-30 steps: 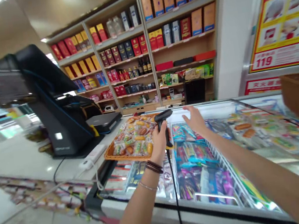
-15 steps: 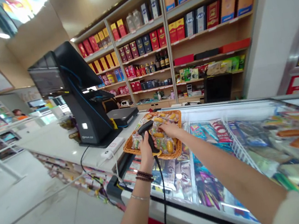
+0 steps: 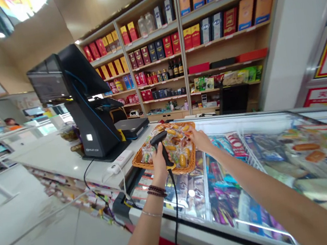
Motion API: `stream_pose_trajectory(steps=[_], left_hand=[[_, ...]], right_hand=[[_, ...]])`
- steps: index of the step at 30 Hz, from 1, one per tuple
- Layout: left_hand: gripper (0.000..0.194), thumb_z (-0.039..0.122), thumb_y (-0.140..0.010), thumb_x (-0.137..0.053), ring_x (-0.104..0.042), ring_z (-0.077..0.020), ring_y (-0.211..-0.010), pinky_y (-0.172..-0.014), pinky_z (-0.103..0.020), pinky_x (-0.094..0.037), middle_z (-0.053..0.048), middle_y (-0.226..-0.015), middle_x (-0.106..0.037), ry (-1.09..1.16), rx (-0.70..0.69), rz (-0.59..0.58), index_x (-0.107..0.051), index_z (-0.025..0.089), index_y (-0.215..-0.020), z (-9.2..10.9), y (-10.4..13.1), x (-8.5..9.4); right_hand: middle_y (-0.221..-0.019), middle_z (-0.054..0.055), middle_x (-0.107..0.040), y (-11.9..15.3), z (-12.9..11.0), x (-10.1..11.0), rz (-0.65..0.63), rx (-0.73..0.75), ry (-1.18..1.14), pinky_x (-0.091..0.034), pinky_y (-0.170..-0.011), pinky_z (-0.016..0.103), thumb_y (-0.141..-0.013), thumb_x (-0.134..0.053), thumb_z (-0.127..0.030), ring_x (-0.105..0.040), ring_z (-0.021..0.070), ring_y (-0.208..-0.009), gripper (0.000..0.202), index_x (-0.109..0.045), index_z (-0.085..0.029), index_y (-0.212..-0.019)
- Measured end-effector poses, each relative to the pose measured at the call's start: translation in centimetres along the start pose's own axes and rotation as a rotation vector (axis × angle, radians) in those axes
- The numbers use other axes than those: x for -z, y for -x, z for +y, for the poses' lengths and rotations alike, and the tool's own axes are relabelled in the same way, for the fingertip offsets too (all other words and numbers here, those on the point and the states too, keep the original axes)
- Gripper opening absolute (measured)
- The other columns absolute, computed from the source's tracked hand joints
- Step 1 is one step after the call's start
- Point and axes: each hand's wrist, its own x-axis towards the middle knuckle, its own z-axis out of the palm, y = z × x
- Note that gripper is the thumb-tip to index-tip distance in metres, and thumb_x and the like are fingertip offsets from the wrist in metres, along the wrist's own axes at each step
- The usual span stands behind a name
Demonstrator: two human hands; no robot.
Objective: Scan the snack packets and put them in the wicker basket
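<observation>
My left hand (image 3: 160,158) is closed around the handle of a black barcode scanner (image 3: 164,148), its head pointing up and left over a wicker basket (image 3: 137,162). A black cable hangs from the scanner's grip. The basket is filled with small pastries in clear wrappers (image 3: 182,159). At the basket's right rim is my right hand (image 3: 201,140), its fingers bent over the edge beside the wrapped pastries. The fingertips are partly hidden there. Under the basket lies the glass top of a freezer (image 3: 194,211).
A black checkout terminal (image 3: 91,124) and a flat dark device (image 3: 132,128) stand on the white counter (image 3: 49,154). Near its edge lies a white power strip (image 3: 122,160) with cords. Packaged frozen food (image 3: 262,157) fills the freezer at right. Shelves of boxes (image 3: 156,52) line the back wall.
My right hand has moved from over the pastries to the basket's right rim. My left hand still holds the scanner over the basket. The view has shifted slightly.
</observation>
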Motion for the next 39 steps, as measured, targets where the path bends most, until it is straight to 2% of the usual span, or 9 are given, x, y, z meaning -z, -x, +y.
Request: stream_pose_trajectory(steps=[2,4,8,11,15,18,25,32,39], left_hand=[[0.076,0.092,-0.075,-0.095,-0.053,-0.0115,-0.05,-0.048,-0.024,-0.04,0.004,-0.063,-0.058,0.01,0.007,-0.062,-0.06,0.024,-0.079,0.0,0.9,-1.4],[0.073,0.088,-0.077,-0.097,-0.054,-0.0117,-0.051,-0.049,-0.025,-0.041,0.003,-0.066,-0.06,0.009,0.03,-0.173,-0.061,0.024,-0.082,-0.5,2.0,-3.5],[0.07,0.083,-0.079,-0.099,-0.057,-0.0125,-0.052,-0.049,-0.025,-0.043,0.002,-0.068,-0.064,-0.033,0.115,-0.418,-0.064,0.023,-0.086,-2.8,4.6,-8.6],[0.071,0.083,-0.077,-0.099,-0.055,-0.0111,-0.051,-0.049,-0.024,-0.043,0.001,-0.067,-0.065,-0.062,0.163,-0.541,-0.063,0.023,-0.082,-5.6,6.1,-12.3],[0.07,0.083,-0.081,-0.096,-0.052,-0.011,-0.049,-0.049,-0.025,-0.042,0.002,-0.063,-0.062,-0.107,0.189,-0.579,-0.06,0.024,-0.077,-9.1,7.1,-15.6],[0.066,0.081,-0.083,-0.096,-0.052,-0.012,-0.048,-0.048,-0.027,-0.04,0.001,-0.063,-0.062,-0.137,0.157,-0.599,-0.062,0.024,-0.079,-10.9,7.3,-16.1],[0.07,0.089,-0.085,-0.089,-0.051,-0.0129,-0.047,-0.047,-0.028,-0.041,0.0,-0.061,-0.061,-0.208,0.149,-0.716,-0.059,0.026,-0.076,-12.9,7.3,-14.9],[0.069,0.089,-0.082,-0.09,-0.05,-0.013,-0.045,-0.045,-0.029,-0.037,0.001,-0.06,-0.06,-0.223,0.14,-0.7,-0.061,0.026,-0.077,-13.1,7.6,-15.1],[0.063,0.082,-0.085,-0.093,-0.052,-0.0141,-0.046,-0.047,-0.029,-0.038,0.002,-0.061,-0.062,-0.227,0.165,-0.695,-0.065,0.026,-0.082,-12.5,7.6,-15.0]], right_hand=[[-0.111,0.016,-0.089,1.3,2.9,1.5,0.107,-0.21,-0.224,-0.063,-0.112,0.048,-0.116,-0.052,-0.034,-0.083,0.0367,-0.122,0.034,-0.083,-0.022,-0.125],[-0.101,0.013,-0.087,3.2,5.6,2.9,0.145,-0.379,-0.434,-0.067,-0.107,0.05,-0.116,-0.053,-0.04,-0.085,0.0351,-0.11,0.033,-0.079,-0.024,-0.103],[-0.083,0.008,-0.081,7.6,10.3,5.8,0.165,-0.612,-0.925,-0.073,-0.099,0.052,-0.102,-0.078,-0.045,-0.088,0.033,-0.094,0.025,-0.071,-0.028,-0.085],[-0.088,0.011,-0.086,10.2,13.0,7.8,0.216,-0.599,-1.089,-0.074,-0.103,0.055,-0.091,-0.087,-0.043,-0.09,0.0361,-0.099,0.019,-0.076,-0.028,-0.089],[-0.092,0.013,-0.087,11.8,15.5,9.9,0.308,-0.496,-1.08,-0.073,-0.104,0.061,-0.085,-0.088,-0.048,-0.089,0.0403,-0.106,0.022,-0.078,-0.03,-0.093],[-0.091,0.011,-0.085,12.0,16.5,10.5,0.37,-0.449,-1.074,-0.074,-0.103,0.059,-0.082,-0.088,-0.049,-0.088,0.0393,-0.104,0.025,-0.077,-0.03,-0.093],[-0.099,0.011,-0.086,11.9,17.0,10.0,0.394,-0.444,-1.046,-0.073,-0.102,0.056,-0.084,-0.087,-0.051,-0.086,0.039,-0.117,0.028,-0.074,-0.031,-0.098],[-0.105,0.012,-0.089,11.9,17.1,9.8,0.422,-0.523,-1.075,-0.071,-0.109,0.055,-0.091,-0.08,-0.043,-0.086,0.0371,-0.125,0.016,-0.073,-0.031,-0.1],[-0.112,0.011,-0.089,11.9,17.4,9.8,0.39,-0.491,-1.035,-0.07,-0.107,0.051,-0.092,-0.079,-0.044,-0.085,0.0355,-0.125,0.021,-0.073,-0.03,-0.106]])
